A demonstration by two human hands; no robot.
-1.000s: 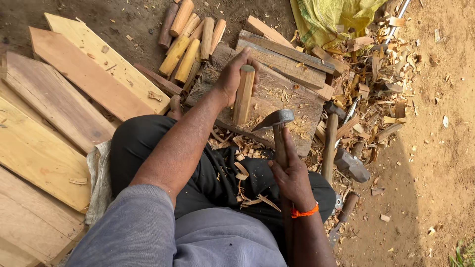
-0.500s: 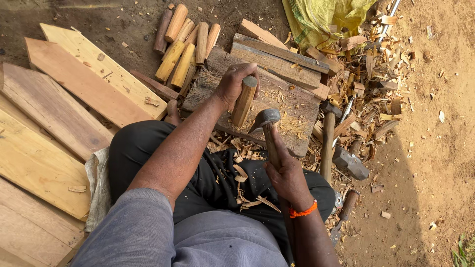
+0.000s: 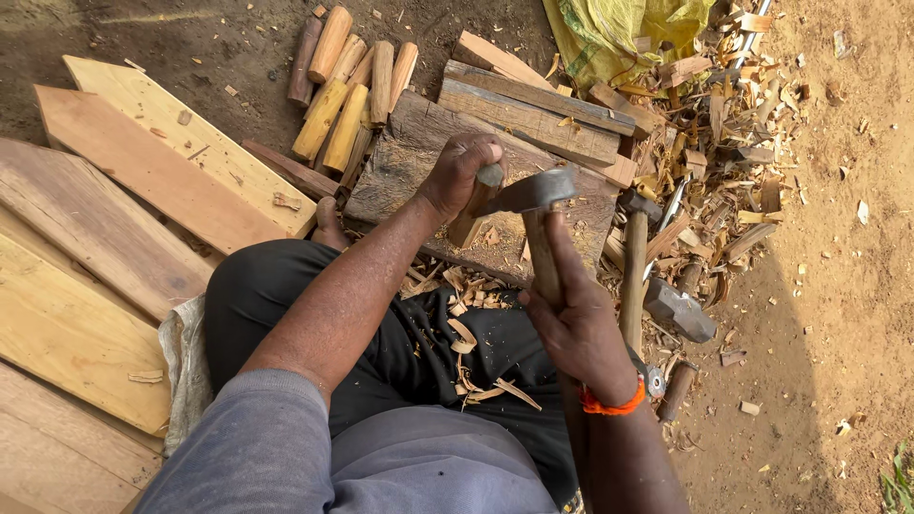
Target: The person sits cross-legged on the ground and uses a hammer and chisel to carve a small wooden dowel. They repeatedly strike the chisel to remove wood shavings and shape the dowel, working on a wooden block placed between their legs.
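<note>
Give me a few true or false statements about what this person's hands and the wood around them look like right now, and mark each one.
1. The left hand holds a short wooden peg upright on the chopping block. True.
2. The right hand is empty. False: it grips the handle of an adze-like tool.
3. A bundle of round sticks lies beyond the block. True.
4. The planks lie on the person's right. False: they lie on the left.
5. Another hammer lies on the ground. True.

Crumpled yellow-green sack (image 3: 624,29) at top, beside wood scraps (image 3: 733,124)
</note>
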